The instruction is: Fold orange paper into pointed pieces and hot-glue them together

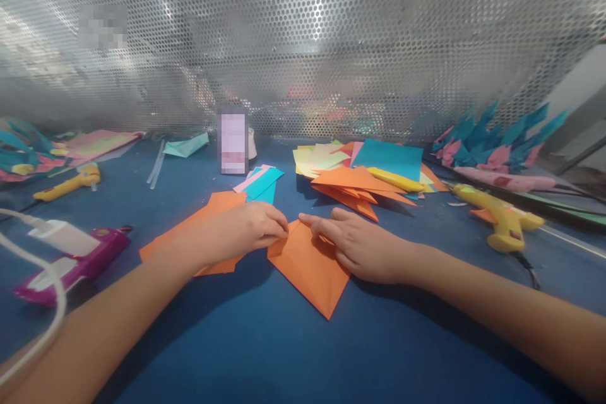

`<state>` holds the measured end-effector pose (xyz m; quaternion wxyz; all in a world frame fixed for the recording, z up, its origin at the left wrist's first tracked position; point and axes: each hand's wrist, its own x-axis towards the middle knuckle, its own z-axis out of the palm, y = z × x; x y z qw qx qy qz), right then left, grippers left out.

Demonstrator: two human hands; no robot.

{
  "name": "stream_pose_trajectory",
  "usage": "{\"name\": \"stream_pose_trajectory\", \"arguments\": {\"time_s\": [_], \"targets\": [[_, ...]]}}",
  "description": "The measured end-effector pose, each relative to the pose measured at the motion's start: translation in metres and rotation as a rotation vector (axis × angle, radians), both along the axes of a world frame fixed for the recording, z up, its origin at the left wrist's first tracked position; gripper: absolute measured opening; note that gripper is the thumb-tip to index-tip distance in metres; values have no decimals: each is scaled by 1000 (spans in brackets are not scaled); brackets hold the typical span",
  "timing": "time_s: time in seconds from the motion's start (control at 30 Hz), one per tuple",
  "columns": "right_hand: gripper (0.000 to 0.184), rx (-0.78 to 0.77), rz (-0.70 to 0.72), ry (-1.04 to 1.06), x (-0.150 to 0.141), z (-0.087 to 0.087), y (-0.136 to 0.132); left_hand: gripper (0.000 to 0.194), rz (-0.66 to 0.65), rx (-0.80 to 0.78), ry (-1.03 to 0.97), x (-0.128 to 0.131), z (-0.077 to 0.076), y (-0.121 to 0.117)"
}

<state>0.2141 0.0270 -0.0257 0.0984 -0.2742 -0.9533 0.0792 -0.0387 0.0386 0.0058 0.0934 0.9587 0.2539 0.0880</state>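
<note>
Paper (315, 265), matte, kite-shaped, orange and creased (blue table (293, 366) beneath); left hand (258, 222) bunched at its edge, right hand (362, 245) resting on top, both grips unclear.

A blue bench (303, 360) carries a paper pile (391, 156) near its back edge; farther from it, folded orange paper (315, 265) and a power strip (108, 247).

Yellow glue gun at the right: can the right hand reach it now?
Probably yes: the right hand touches the folded orange paper, but nothing seems to block its way to the yellow glue gun.
</note>
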Motion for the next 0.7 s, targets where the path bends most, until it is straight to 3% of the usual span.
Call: {"name": "stream_pose_trajectory", "arguments": {"time_s": [0.7], "targets": [[66,6,-24,-25,-1,1,-2,17,97,-99,-42,11,3,-4]]}}
